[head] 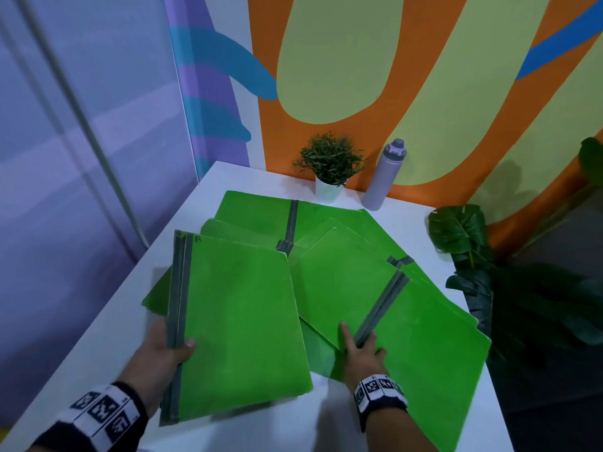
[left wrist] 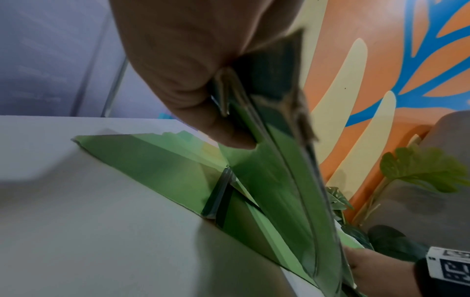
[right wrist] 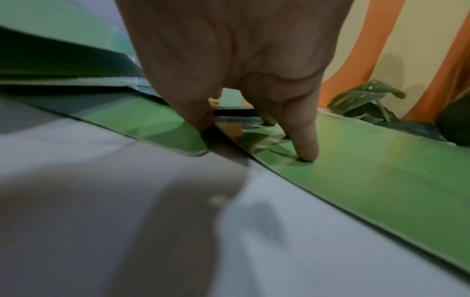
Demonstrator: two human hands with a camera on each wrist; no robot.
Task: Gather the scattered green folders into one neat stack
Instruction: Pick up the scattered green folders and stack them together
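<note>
My left hand [head: 176,349] grips a gathered stack of green folders [head: 241,321] by its grey spines, thumb on top, holding it tilted above the table's near left. The left wrist view shows that hand [left wrist: 229,112] clamping the spine edges of the stack [left wrist: 279,191]. My right hand [head: 357,340] rests straight fingers on an open green folder [head: 424,337] at its grey spine, near right. In the right wrist view, one fingertip [right wrist: 307,150] presses on that folder [right wrist: 381,170]. More green folders [head: 261,210] lie overlapped and fanned out behind.
The white table [head: 98,337] meets a painted wall at the back. A small potted plant [head: 329,187] and a lilac bottle [head: 381,177] stand at the back edge. Large dark leaves [head: 456,230] crowd the table's right side. The open folder overhangs the right edge.
</note>
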